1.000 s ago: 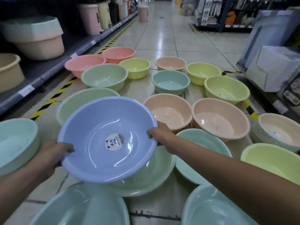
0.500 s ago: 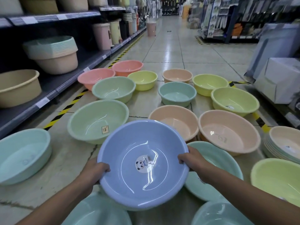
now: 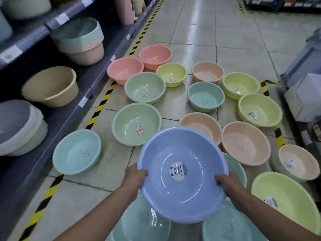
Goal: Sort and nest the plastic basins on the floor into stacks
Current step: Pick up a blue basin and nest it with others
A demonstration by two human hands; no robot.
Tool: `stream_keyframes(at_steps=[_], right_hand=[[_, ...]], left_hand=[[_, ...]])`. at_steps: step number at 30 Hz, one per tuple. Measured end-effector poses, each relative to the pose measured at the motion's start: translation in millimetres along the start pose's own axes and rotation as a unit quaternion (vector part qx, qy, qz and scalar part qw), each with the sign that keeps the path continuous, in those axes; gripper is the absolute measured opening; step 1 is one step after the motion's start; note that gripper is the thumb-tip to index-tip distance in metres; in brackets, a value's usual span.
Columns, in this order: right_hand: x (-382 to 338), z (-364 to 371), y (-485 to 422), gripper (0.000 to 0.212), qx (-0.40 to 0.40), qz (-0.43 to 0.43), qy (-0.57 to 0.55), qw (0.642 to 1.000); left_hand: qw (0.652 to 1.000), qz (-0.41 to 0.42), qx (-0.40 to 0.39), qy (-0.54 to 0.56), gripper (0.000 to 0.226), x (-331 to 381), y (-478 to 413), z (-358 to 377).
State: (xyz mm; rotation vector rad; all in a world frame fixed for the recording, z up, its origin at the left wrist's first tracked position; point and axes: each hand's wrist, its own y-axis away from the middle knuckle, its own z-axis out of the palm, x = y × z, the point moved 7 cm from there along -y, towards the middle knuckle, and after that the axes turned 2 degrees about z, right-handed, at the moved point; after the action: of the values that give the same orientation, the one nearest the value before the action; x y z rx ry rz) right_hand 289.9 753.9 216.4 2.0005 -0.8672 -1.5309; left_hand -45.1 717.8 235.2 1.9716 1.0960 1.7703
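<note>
I hold a blue basin point(image 3: 182, 186) with a panda sticker in the air over the floor, tilted toward me. My left hand point(image 3: 134, 176) grips its left rim and my right hand point(image 3: 225, 184) grips its right rim. Below it lie teal basins point(image 3: 139, 223), partly hidden. Ahead on the floor stand two large green basins point(image 3: 136, 123), peach basins point(image 3: 245, 143), yellow basins point(image 3: 259, 109), two pink basins point(image 3: 125, 69) and a small teal basin point(image 3: 205, 96). A teal basin point(image 3: 76, 152) sits alone at the left.
Dark shelving point(image 3: 57, 108) with tubs and stacked basins runs along the left, edged by yellow-black floor tape point(image 3: 97, 112). Boxes and a display point(image 3: 305, 94) stand at the right. A stack of basins point(image 3: 297, 162) sits at the right. The tiled aisle point(image 3: 199, 28) stretches ahead.
The blue basin has stayed in both hands while it shifted right and my view swung left and down, showing more of the left shelving.
</note>
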Motion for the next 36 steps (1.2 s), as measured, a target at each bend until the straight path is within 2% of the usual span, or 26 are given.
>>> stream_keyframes(at_steps=[3, 4, 7, 10, 12, 14, 15, 19, 21, 24, 30, 36], right_hand=[[-28, -16, 76, 0.016, 0.027, 0.053, -0.011, 0.998], [-39, -20, 101, 0.015, 0.035, 0.072, -0.01, 0.997], [-73, -30, 168, 0.03, 0.059, 0.1, 0.008, 0.993], [-121, -36, 244, 0.023, 0.085, 0.108, 0.005, 0.991], [-150, -37, 283, 0.021, 0.078, 0.119, -0.008, 0.99], [-169, -39, 310, 0.022, 0.079, 0.126, -0.013, 0.989], [-175, -41, 317, 0.023, 0.087, 0.13, -0.021, 0.987], [-204, -45, 333, 0.04, 0.084, 0.135, -0.098, 0.982], [-229, -45, 339, 0.029, 0.073, 0.131, -0.13, 0.98], [-263, -43, 342, 0.033, 0.068, 0.12, -0.149, 0.979], [-321, -18, 344, 0.014, 0.082, 0.107, -0.159, 0.978], [-366, 47, 330, 0.031, 0.076, 0.083, -0.167, 0.98]], left_hand=[[0.999, -0.049, -0.011, 0.015, 0.023, 46, 67, -28], [0.998, -0.062, -0.012, 0.015, 0.027, 61, 88, -40], [0.996, -0.09, -0.019, -0.004, 0.043, 103, 140, -78], [0.994, -0.096, -0.029, -0.033, 0.034, 145, 185, -111], [0.995, -0.086, -0.028, -0.049, 0.035, 174, 208, -127], [0.995, -0.084, -0.031, -0.047, 0.025, 200, 226, -139], [0.995, -0.084, -0.031, -0.047, 0.019, 212, 232, -142], [0.996, -0.081, -0.023, -0.038, 0.021, 256, 243, -146], [0.996, -0.082, -0.006, -0.022, 0.022, 277, 244, -146], [0.997, -0.082, 0.006, 0.002, 0.022, 302, 247, -148], [0.995, -0.093, 0.002, 0.031, 0.027, 335, 220, -171], [0.996, -0.085, -0.031, -0.001, 0.026, 375, 143, -215]])
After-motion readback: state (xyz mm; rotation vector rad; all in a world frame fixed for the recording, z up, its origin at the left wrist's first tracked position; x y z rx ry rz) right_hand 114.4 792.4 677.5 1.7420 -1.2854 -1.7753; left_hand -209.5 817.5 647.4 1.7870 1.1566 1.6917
